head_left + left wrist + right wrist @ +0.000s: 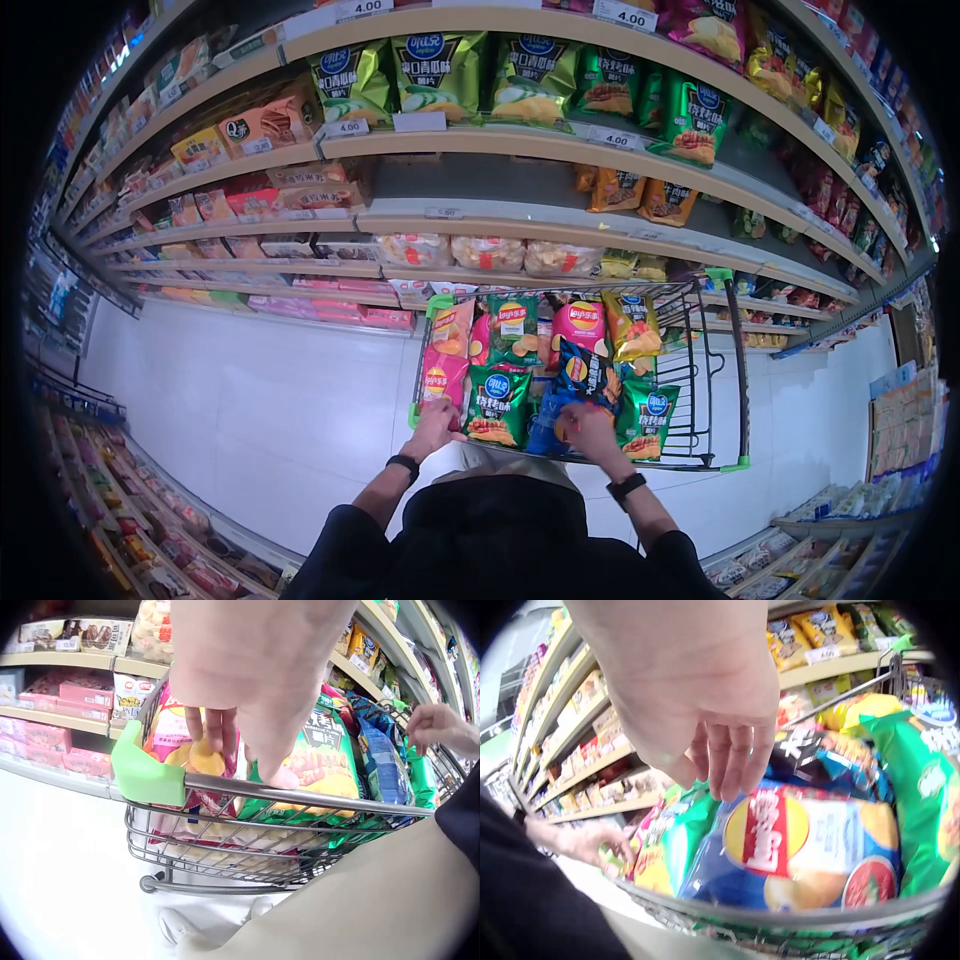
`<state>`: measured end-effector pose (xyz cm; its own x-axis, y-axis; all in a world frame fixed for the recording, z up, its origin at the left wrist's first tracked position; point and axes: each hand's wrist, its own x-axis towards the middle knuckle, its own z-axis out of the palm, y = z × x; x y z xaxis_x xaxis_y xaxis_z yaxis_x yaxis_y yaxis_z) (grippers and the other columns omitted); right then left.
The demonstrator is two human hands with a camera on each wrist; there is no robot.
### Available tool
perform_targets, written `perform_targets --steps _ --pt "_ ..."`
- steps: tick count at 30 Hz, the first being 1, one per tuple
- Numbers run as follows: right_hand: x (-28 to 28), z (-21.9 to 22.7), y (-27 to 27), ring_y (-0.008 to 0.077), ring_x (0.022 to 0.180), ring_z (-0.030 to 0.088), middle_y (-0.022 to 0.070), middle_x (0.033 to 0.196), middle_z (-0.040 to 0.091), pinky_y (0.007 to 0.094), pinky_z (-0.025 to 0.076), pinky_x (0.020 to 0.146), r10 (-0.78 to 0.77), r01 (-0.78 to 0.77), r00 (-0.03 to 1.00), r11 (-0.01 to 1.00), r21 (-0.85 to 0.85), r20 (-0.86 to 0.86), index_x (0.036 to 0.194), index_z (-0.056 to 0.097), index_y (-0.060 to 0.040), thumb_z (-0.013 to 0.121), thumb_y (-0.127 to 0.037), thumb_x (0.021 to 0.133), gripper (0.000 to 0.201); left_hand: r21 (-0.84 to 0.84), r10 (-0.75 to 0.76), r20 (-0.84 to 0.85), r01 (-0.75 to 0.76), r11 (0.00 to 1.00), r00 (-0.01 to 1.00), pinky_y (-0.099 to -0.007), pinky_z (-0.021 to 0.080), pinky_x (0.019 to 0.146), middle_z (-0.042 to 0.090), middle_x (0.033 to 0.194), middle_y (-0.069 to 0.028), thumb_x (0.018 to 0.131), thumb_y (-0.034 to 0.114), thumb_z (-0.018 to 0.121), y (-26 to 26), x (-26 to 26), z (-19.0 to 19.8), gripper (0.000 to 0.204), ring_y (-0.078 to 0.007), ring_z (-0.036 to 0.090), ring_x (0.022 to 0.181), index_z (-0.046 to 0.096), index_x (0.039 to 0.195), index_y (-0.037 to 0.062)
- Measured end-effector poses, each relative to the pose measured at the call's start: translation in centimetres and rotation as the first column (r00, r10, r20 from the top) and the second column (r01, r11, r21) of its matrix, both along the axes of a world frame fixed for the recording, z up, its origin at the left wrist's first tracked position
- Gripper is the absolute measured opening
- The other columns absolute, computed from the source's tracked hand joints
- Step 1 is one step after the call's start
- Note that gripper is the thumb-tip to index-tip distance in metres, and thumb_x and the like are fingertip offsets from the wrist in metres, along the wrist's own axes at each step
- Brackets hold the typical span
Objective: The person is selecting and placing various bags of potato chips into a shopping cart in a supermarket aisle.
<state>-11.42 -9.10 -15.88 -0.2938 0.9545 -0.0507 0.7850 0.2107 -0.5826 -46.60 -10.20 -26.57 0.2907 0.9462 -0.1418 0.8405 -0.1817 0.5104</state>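
My left hand (435, 428) is at the near left corner of a wire shopping cart (300, 796) full of chip bags. In the left wrist view its fingers (214, 727) point down against a pink chip bag (174, 727), the thumb spread apart by a green chip bag (324, 761). The right hand (592, 432) hangs over a blue chip bag (817, 840) at the cart's near side. Its loosely bent fingers (739, 761) reach that bag's upper edge in the right wrist view. A black chip bag (583, 366) lies just behind the blue one.
Another green chip bag (648, 420) stands right of the blue one, and a yellow bag (630, 325) lies at the far side. Store shelves (470, 140) with snack bags and price tags rise beyond the cart. White floor (250, 390) stretches to the left; more shelves (150, 510) stand behind.
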Motion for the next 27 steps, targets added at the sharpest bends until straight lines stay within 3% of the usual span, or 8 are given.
perform_targets --steps 4,6,11,14,15,22,23,27 --pt "8.2 5.7 2.9 0.0344 0.099 0.060 0.0181 0.104 0.063 0.0420 0.049 0.084 -0.333 0.298 0.939 0.913 0.279 0.088 0.109 0.059 -0.0010 0.069 -0.015 0.081 0.033 0.121 0.265 -0.087 -0.254 0.960 0.960 -0.0503 0.033 0.103 0.028 0.146 -0.0236 0.046 0.041 0.093 -0.7 1.0 1.7 0.102 -0.0387 0.032 0.134 0.044 0.129 0.0052" --pt "14.5 7.0 3.6 0.0359 0.114 0.052 0.0200 0.118 0.057 0.0436 0.044 0.093 -0.437 0.333 0.879 0.849 0.411 0.191 0.120 0.052 0.0000 0.069 -0.017 0.081 0.045 0.017 0.343 -0.143 -0.344 0.939 0.928 -0.0498 0.034 0.105 0.025 0.147 -0.0255 0.043 0.044 0.094 -0.7 0.6 0.0 0.121 -0.0402 0.030 0.136 0.031 0.139 0.0061" --pt "27.9 6.5 1.0 0.0372 0.121 0.047 0.0236 0.132 0.049 0.0482 0.045 0.092 -0.708 0.466 0.501 0.706 0.534 0.498 0.135 0.038 0.0017 0.066 -0.018 0.083 0.063 -0.098 0.460 -0.225 -0.490 0.866 0.859 -0.0525 0.036 0.105 0.027 0.147 -0.0248 0.043 0.047 0.093 -0.8 1.3 -1.2 0.127 -0.0408 0.028 0.137 0.025 0.141 0.0046" --pt "33.4 5.2 -0.7 0.0396 0.112 0.056 0.0259 0.121 0.057 0.0521 0.048 0.084 -0.597 0.639 0.570 0.754 0.153 0.564 0.132 0.039 -0.0005 0.063 -0.015 0.085 0.055 -0.125 0.536 -0.249 -0.576 0.808 0.807 -0.0530 0.037 0.105 0.027 0.146 -0.0271 0.044 0.049 0.093 -0.9 2.5 -0.1 0.122 -0.0424 0.029 0.136 0.029 0.137 0.0024" --pt "34.8 4.6 -1.3 0.0427 0.093 0.064 0.0270 0.103 0.063 0.0532 0.051 0.075 -0.539 0.631 0.639 0.775 0.027 0.549 0.131 0.038 -0.0014 0.061 -0.015 0.086 0.053 -0.122 0.563 -0.257 -0.605 0.787 0.785 -0.0532 0.038 0.104 0.026 0.146 -0.0283 0.044 0.050 0.093 -1.1 3.0 -0.1 0.121 -0.0431 0.029 0.135 0.030 0.135 0.0022" --pt "34.8 5.3 -3.3 0.0426 0.082 0.065 0.0241 0.090 0.066 0.0514 0.052 0.071 -0.545 0.572 0.721 0.817 0.076 0.427 0.133 0.037 -0.0032 0.060 -0.013 0.088 0.051 0.006 0.638 -0.357 -0.682 0.732 0.682 -0.0537 0.040 0.104 0.020 0.146 -0.0354 0.054 0.059 0.085 -3.1 3.2 -6.2 0.128 -0.0506 0.022 0.137 0.018 0.145 0.0001" --pt "34.8 5.8 -3.3 0.0422 0.082 0.065 0.0239 0.090 0.066 0.0511 0.052 0.071 -0.539 0.567 0.734 0.821 0.063 0.413 0.133 0.037 -0.0033 0.059 -0.013 0.089 0.050 -0.083 0.634 -0.342 -0.694 0.715 0.694 -0.0537 0.032 0.110 0.020 0.147 -0.0364 0.061 0.061 0.081 -3.3 3.5 -5.5 0.127 -0.0520 0.018 0.138 0.013 0.147 -0.0024" --pt "35.7 6.2 -3.7 0.0418 0.081 0.065 0.0223 0.089 0.067 0.0508 0.052 0.070 -0.523 0.535 0.783 0.842 0.064 0.336 0.134 0.038 -0.0043 0.059 -0.016 0.090 0.050 -0.012 0.632 -0.323 -0.671 0.742 0.705 -0.0556 0.014 0.116 0.023 0.145 -0.0375 0.073 0.054 0.074 -4.6 4.8 -8.4 0.106 -0.0511 0.019 0.138 0.023 0.140 -0.0118"
